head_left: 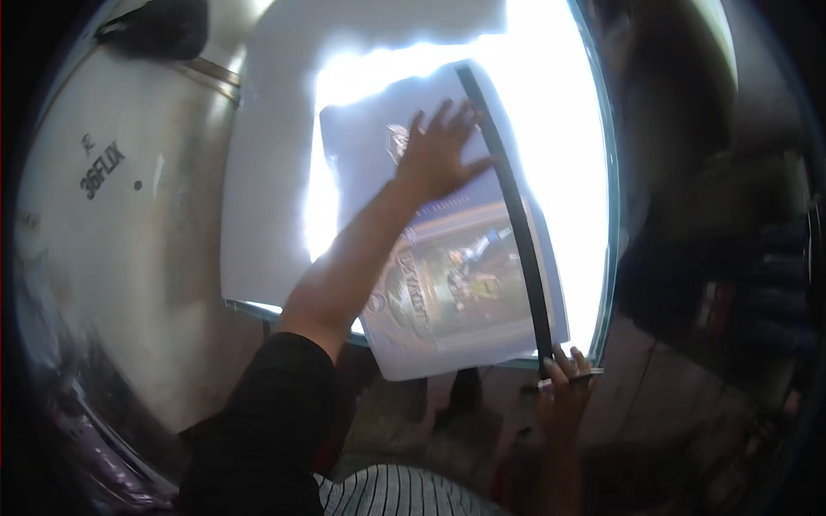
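Note:
A bluish printed sheet (379,185) with a picture panel lies at a slant on a brightly lit glass-topped table (576,172). Along its right side runs a long dark flat strip (516,224), like a straightedge. My left hand (439,159) rests flat on the sheet's upper part with fingers spread, the thumb reaching the strip. At the strip's near end, my right hand (568,374) has its fingers closed round a slim, thin tool (587,373); whether it is a knife or a pen I cannot tell. The sheet's near edge hangs past the table's front edge.
A plain pale sheet (267,172) covers the table's left part. Further left stands a large pale board or panel (103,206) with dark printing, and a dark bundle (163,30) at its top. Dark, blurred items (723,301) are on the right. Tiled floor (637,370) shows below.

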Motion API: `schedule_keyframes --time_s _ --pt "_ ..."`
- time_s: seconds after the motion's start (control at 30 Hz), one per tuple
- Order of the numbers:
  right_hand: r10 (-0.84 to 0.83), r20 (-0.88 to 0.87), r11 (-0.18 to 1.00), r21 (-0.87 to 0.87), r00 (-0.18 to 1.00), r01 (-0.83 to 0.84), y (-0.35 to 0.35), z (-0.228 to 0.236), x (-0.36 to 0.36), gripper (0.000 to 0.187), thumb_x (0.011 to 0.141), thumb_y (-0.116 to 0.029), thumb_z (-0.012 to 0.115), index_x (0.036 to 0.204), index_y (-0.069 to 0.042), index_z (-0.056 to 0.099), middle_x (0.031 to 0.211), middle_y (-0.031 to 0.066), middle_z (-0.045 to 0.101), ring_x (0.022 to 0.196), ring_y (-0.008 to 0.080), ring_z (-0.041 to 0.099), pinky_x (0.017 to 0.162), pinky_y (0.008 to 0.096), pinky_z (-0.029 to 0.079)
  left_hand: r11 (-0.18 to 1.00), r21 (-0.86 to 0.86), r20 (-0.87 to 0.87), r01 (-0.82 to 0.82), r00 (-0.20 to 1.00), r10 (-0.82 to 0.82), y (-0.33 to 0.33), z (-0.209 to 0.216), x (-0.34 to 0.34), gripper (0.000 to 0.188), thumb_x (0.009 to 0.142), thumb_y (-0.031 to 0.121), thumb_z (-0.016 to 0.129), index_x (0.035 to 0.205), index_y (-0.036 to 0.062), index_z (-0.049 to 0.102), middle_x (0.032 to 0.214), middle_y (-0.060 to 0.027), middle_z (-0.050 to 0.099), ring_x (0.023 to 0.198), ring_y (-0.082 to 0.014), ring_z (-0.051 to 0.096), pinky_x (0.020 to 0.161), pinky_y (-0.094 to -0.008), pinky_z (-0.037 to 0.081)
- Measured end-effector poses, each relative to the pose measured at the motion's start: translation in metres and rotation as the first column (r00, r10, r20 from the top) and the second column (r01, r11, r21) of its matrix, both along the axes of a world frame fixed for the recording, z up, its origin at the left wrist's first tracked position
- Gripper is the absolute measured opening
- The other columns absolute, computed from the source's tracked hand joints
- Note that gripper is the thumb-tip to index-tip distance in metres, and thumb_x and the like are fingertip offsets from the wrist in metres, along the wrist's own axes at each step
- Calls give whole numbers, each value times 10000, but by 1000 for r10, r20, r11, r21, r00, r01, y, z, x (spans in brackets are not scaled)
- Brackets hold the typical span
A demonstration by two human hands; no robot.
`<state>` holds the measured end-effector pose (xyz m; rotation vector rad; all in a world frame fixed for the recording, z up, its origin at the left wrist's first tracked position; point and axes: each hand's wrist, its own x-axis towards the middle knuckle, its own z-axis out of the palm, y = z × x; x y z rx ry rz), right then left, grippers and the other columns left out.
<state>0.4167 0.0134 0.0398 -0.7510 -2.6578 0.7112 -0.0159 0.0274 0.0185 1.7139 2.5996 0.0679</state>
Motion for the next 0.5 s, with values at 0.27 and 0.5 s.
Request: schedule_keyframes --time_s 0.27,0.5 --pt "17 -55 1000 1 998 -17 -1 -3 4 437 786 -25 720 1191 -150 616 1276 98 663 1149 323 607 976 517 422 991 125 -75 45 997 -36 -8 -2 -7 753 947 624 522 1522 154 391 1585 -127 353 1479 -340 289 1182 -590 205" --pt "-109 -175 983 -165 979 80 -9 -10 16 507 742 47 728 1210 -110 612 1283 126 644 1070 330 612 903 470 499 995 99 -113 10 994 1 -7 -3 1 748 947 625 516 1534 180 387 1609 -100 333 1489 -331 273 1173 -604 202"
